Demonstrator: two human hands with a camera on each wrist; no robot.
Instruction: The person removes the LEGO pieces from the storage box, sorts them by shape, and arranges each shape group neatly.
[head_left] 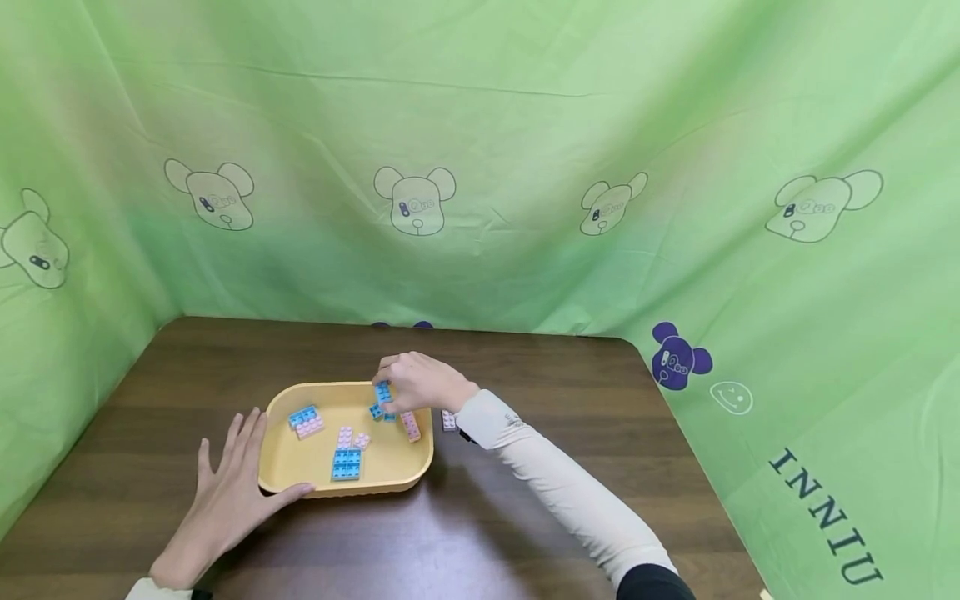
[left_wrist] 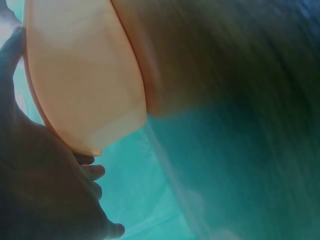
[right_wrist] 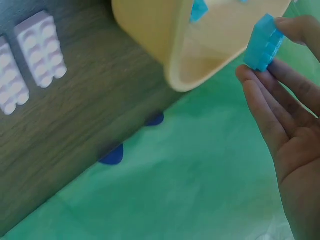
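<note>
A yellow tray (head_left: 397, 468) holds several blue and pink toy building bricks. My right hand (head_left: 429, 383) pinches a blue brick (right_wrist: 264, 44) between thumb and fingers, over the tray's far right corner. Beneath that hand lie other blue bricks (head_left: 377, 412) and a long pink brick (head_left: 410, 427). My left hand (head_left: 232, 496) spreads its straight fingers along the tray's left end, with the thumb at the near rim. In the left wrist view that hand (left_wrist: 45, 175) lies against the tray's outside wall (left_wrist: 90, 75).
Inside the tray, a blue-and-pink pair (head_left: 306, 422) lies at the left and blue bricks (head_left: 347, 464) lie near the front. Two pink bricks (right_wrist: 42, 50) lie on the wooden table (head_left: 525, 517) right of the tray. Green printed cloth (head_left: 495, 275) hangs behind the table.
</note>
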